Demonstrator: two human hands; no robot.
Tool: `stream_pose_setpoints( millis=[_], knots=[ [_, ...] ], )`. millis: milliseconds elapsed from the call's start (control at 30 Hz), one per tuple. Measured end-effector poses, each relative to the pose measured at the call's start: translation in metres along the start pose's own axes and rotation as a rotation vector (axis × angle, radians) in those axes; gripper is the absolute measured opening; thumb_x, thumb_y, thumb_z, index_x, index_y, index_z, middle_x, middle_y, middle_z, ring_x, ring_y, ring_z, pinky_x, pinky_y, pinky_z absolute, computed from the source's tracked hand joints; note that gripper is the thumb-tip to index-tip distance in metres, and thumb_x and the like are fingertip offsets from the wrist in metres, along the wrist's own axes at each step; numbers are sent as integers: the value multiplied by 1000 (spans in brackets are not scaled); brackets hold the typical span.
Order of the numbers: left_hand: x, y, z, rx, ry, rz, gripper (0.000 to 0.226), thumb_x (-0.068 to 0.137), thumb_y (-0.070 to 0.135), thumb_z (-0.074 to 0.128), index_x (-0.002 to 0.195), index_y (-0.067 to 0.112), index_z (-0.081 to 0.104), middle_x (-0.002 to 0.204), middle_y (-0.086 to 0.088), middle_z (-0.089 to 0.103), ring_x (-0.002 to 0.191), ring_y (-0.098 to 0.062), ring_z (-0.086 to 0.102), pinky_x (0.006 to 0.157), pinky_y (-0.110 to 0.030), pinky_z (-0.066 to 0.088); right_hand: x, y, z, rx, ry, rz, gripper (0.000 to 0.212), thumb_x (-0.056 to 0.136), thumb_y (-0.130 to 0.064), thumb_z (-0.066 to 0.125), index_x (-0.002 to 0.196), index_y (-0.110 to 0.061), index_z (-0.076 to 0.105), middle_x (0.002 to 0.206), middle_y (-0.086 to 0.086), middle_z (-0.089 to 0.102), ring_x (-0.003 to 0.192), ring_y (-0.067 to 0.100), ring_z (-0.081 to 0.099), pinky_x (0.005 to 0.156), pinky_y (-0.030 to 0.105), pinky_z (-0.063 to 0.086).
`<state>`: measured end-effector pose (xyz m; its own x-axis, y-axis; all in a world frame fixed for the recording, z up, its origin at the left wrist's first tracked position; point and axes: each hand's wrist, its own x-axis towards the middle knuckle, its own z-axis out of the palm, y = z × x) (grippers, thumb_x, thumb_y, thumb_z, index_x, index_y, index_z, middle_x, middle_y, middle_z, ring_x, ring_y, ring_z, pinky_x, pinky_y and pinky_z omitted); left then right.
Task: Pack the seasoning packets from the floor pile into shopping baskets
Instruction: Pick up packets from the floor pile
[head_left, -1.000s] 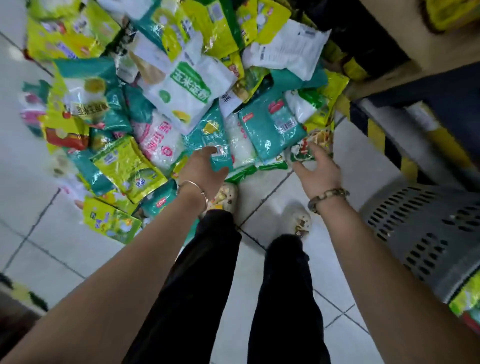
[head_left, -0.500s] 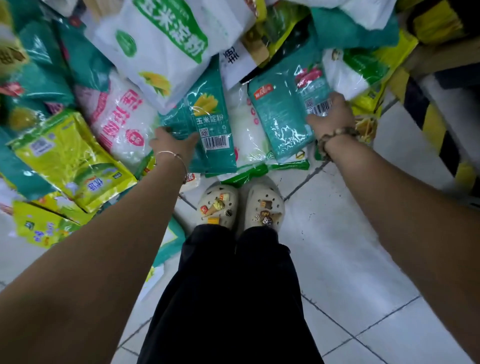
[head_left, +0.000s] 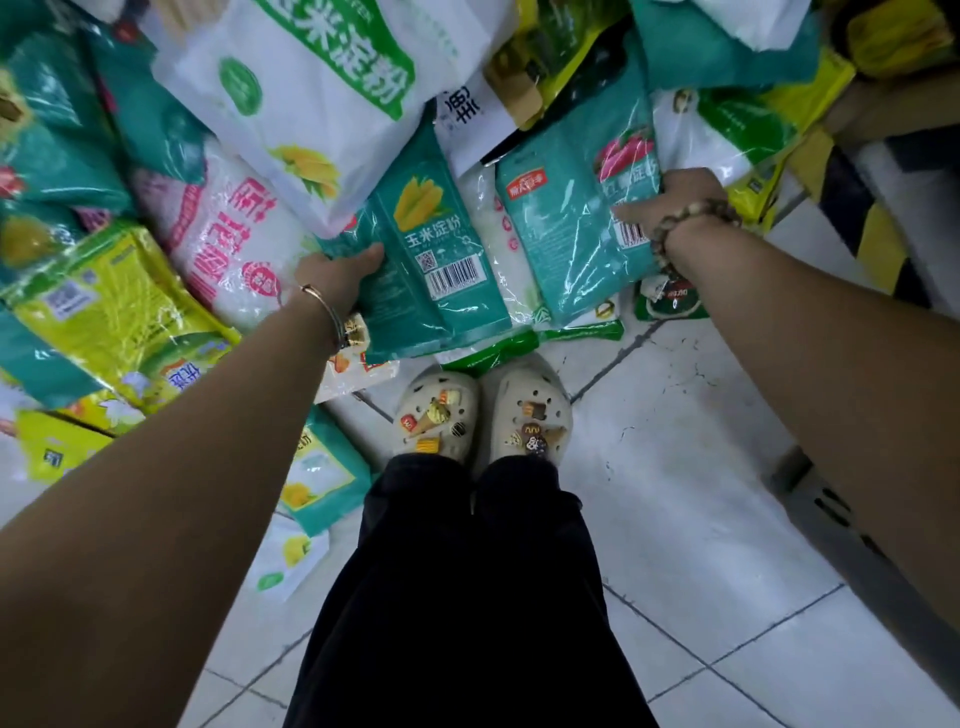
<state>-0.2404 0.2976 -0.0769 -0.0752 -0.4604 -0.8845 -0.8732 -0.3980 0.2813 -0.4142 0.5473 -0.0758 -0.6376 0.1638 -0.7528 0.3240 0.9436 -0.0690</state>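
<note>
A heap of seasoning packets covers the floor ahead of me. My left hand (head_left: 340, 278) grips the left edge of a teal corn-starch packet (head_left: 431, 260) printed with a yellow corn cob and a barcode. My right hand (head_left: 675, 202) holds the right edge of a second teal packet (head_left: 566, 228) that carries a red label. Between the two lies a clear packet of white grains (head_left: 491, 228). A large white packet with green lettering (head_left: 311, 98) overlaps the top of the corn-starch packet.
My feet in cream clogs (head_left: 480, 410) stand on white tiles at the pile's edge. Yellow-green packets (head_left: 114, 317) and a pink-printed white bag (head_left: 228, 239) lie left. A grey basket wall (head_left: 852, 525) shows at right, and black-yellow hazard striping (head_left: 862, 218) lies beyond my right arm.
The view has dropped closer to the pile. Both hands went from reaching over the packets to holding one teal packet each; my feet have come together.
</note>
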Motion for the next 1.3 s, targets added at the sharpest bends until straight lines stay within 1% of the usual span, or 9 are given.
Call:
stream_pose_setpoints(
  millis=[100,200,300,600,733,900,1133,1233,1300],
  knots=[
    [-13,-5,7,5,46,31,24,78,23,75,83,9,56,92,-7,64,82,-22,62,80,-34,55,-13,5,-4,63,-18,-110,37,87,-23,65,117,-2,61,122,12,62,113,27,57,95,32,46],
    [-30,-12,12,43,73,67,23,84,20,69,69,17,52,70,2,57,67,-18,59,61,-24,52,-25,7,-7,-18,-2,-226,29,87,-22,63,109,-3,64,116,15,64,107,28,59,92,35,48],
    [-46,-17,9,77,61,85,21,85,20,67,69,19,54,70,2,57,69,-21,59,72,-32,51,-42,10,-14,-47,-2,-263,31,87,-22,62,111,-3,64,115,18,64,106,31,59,91,40,49],
    [-135,8,-18,244,21,148,29,83,27,69,65,19,48,62,1,49,58,-17,47,59,-30,41,-149,46,-47,153,41,-140,13,88,-20,61,88,-7,65,92,16,65,94,27,58,75,32,44],
    [-199,39,-28,279,14,193,29,82,25,71,63,18,51,60,4,50,53,-12,46,55,-29,43,-212,66,-78,287,143,-49,29,88,-22,62,110,-4,65,114,19,64,106,33,58,86,35,43],
    [-269,65,-23,384,-75,325,21,82,24,70,68,15,58,64,5,56,55,-7,52,50,-16,45,-267,106,-119,450,222,72,38,85,-30,66,101,3,62,106,23,64,99,33,60,79,39,46],
    [-345,61,9,456,-189,506,28,70,37,75,76,12,62,73,-7,58,71,-16,52,64,-34,44,-318,170,-161,829,294,28,75,67,-46,65,99,21,51,102,40,56,82,35,58,70,38,43],
    [-380,49,28,524,-264,664,17,76,29,69,73,13,64,71,-7,62,63,-15,53,69,-39,50,-338,209,-176,874,330,60,63,73,-38,69,97,17,53,96,34,60,74,27,54,65,34,40],
    [-399,37,42,560,-283,726,42,70,44,65,77,3,65,78,-11,66,63,-17,56,71,-44,52,-352,236,-186,943,348,78,47,79,-24,72,99,15,56,93,26,63,77,18,49,65,37,42]
  ],
)
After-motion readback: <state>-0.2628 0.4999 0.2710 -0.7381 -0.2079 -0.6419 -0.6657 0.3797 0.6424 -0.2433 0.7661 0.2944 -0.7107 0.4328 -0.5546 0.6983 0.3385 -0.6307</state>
